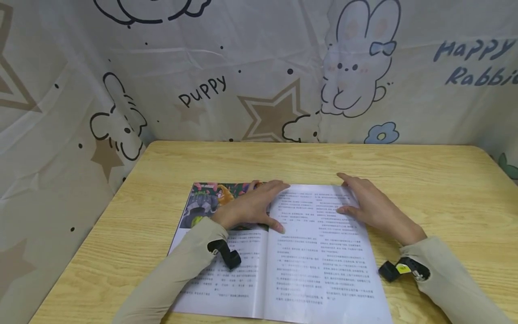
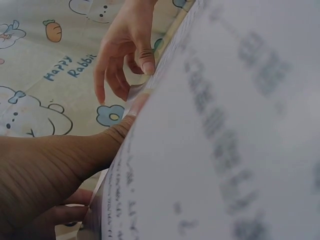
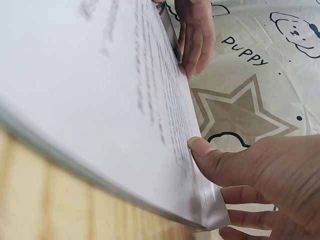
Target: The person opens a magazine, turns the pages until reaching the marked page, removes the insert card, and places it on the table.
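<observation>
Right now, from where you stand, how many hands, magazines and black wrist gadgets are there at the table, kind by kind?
Hands: 2 (left hand, right hand)
Open magazine: 1
Black gadgets: 2 (left gadget, right gadget)
Total: 5

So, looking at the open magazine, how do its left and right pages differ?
The left page has a colourful picture at its top; the right page shows only printed text. In the head view, the left hand hides part of the left page's picture, while the right hand is at the right page's upper outer corner. Both pages carry dark text on white.
</observation>
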Demonstrator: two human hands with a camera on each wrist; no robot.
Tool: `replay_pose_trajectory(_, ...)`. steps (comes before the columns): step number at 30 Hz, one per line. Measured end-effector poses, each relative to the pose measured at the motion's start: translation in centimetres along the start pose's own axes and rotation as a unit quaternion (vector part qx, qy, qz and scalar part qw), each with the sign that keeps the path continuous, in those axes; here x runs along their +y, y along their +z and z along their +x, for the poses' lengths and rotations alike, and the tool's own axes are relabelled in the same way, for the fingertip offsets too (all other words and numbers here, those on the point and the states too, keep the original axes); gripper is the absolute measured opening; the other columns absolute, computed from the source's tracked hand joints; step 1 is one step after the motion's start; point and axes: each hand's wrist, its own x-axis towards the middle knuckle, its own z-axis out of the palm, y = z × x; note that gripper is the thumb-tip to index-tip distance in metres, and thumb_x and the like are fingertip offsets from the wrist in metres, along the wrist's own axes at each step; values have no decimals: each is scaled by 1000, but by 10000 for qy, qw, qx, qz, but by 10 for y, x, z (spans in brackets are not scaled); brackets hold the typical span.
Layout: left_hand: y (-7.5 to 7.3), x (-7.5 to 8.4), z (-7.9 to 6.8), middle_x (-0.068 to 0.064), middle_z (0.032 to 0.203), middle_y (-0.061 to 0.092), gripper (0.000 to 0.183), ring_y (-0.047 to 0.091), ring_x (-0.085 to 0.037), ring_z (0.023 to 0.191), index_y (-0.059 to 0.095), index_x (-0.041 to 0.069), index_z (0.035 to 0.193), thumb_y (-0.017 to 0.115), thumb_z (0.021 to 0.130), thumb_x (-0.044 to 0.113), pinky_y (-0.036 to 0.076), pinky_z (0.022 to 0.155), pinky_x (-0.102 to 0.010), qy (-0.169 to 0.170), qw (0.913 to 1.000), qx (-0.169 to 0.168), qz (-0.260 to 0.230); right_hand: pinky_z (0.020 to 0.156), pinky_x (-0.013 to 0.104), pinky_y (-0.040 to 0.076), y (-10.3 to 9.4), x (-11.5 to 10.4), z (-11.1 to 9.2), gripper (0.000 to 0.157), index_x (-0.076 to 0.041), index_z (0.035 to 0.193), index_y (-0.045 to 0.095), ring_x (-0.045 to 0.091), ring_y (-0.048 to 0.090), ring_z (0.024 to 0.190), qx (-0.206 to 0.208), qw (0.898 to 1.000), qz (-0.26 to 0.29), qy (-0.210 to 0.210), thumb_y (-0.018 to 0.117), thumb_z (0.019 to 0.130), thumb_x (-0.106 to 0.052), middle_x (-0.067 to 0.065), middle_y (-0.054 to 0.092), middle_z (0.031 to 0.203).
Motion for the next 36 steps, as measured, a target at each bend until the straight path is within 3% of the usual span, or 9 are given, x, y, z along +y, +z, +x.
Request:
replay_pose_trajectory(8,0,-1,-1,-8,157,26,111,27,-23,143,24,17,153,76,67,64,9,116,-53,109,9996,57,236,96,53,44,-1,-2,-1,79,0,147,34,35,52,114,177,9994,-248,-152,76,83,-18,18,49,127)
replay_pose_trajectory(12,0,-1,-3,-10,156,26,110,27,-24,143,24,16,153,75,68,64,9,116,-54,179,9994,64,306,98,55,42,-1,-3,-1,72,4,144,37,38,49,118,10,9995,-322,-48,73,86,-20,21,46,131)
replay_pose_trajectory(18,0,-1,-4,-12,157,24,105,23,-26,144,26,18,153,75,70,62,8,115,-55,215,9992,40,325,92,51,45,0,-2,0,65,8,137,45,35,51,110,85,9986,-510,-132,73,87,-22,21,47,126)
replay_pose_trajectory(24,-1,0,-4,-12,158,21,101,19,-27,146,29,21,152,75,71,61,6,115,-54,171,9996,-48,240,103,58,37,-1,-3,-2,66,8,138,44,44,44,125,-20,9985,-538,18,71,88,-26,26,46,137)
replay_pose_trajectory(36,-1,0,-4,-12,159,19,92,16,-27,147,39,23,148,74,72,61,4,115,-55,138,9994,-91,299,105,58,35,-1,-2,-1,60,8,136,48,46,44,127,1,9987,-485,-175,70,89,-23,28,48,137)
